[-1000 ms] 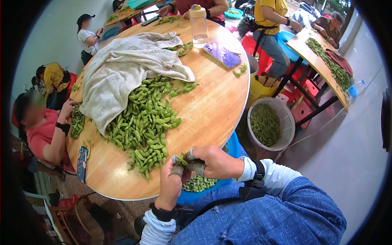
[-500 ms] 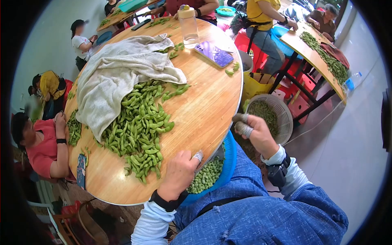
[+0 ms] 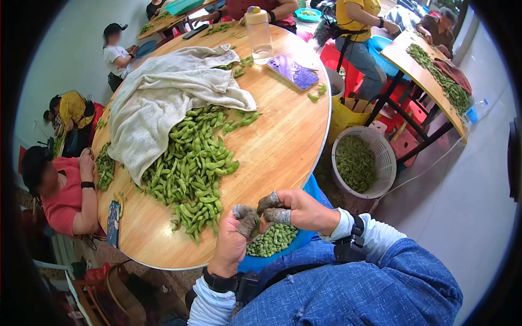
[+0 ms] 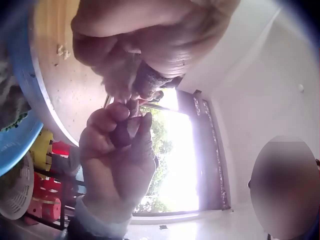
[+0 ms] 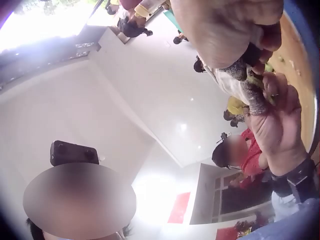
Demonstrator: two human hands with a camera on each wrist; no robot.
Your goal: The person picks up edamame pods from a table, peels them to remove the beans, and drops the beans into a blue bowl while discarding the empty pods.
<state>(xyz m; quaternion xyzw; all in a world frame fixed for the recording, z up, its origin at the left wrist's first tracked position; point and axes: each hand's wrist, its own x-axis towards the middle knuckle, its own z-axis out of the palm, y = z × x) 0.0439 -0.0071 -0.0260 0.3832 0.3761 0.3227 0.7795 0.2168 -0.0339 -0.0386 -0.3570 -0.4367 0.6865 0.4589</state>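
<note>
Over a blue basin (image 3: 312, 191) of shelled green beans (image 3: 272, 239), both hands meet at their fingertips, with grey wraps on thumbs and fingers. The left hand (image 3: 231, 242) and right hand (image 3: 304, 211) pinch a green pod (image 5: 271, 96) between them, mostly hidden by the fingers. In the right wrist view the left hand (image 5: 280, 130) lies below the right hand (image 5: 230, 35). A pile of pods (image 3: 187, 168) spreads over the round wooden table (image 3: 272, 146), partly under a pale cloth (image 3: 163, 98).
A white basket (image 3: 387, 182) of pods or husks stands on the floor at right. A bottle (image 3: 260, 41) and purple phone (image 3: 293, 72) are on the table's far side, another phone (image 3: 113, 223) at left. Several people work around the tables.
From beside the white basket, the right hand has come back to the left hand over the basin. The left hand has lifted off the table edge, and both now pinch a pod.
</note>
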